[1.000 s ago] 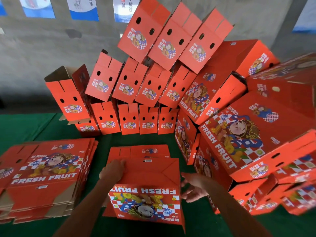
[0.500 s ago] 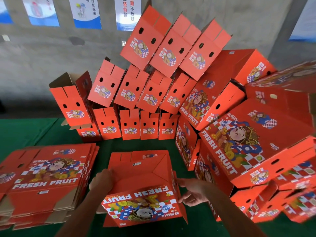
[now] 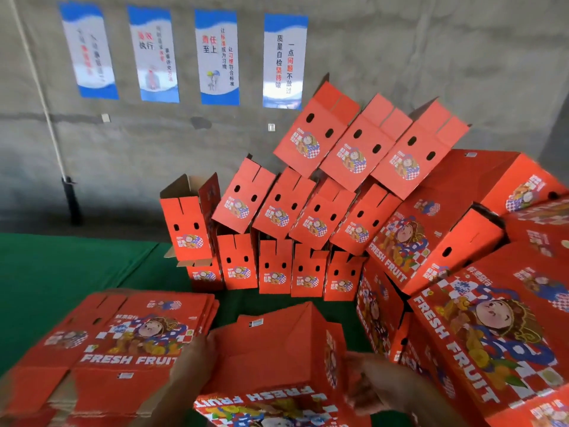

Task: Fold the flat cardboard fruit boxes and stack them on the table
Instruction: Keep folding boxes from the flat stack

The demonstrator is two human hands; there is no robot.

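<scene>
1. Grey concrete wall with blue-edged posters [image 3: 215, 57] backs a green-covered desk [image 3: 46, 272].
2. Half-opened red box [image 3: 271, 352] sits just right of the flat stack [image 3: 123, 340], below the folded boxes [image 3: 308, 211].
3. Left hand [image 3: 194, 359] holds its left wall; right hand [image 3: 366, 383] is blurred, grip unclear.
4. Likely light, stiff along creases, crushable; grasp opposite side walls.

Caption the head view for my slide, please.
Two hands shaping a red box beside flat boxes.
</scene>
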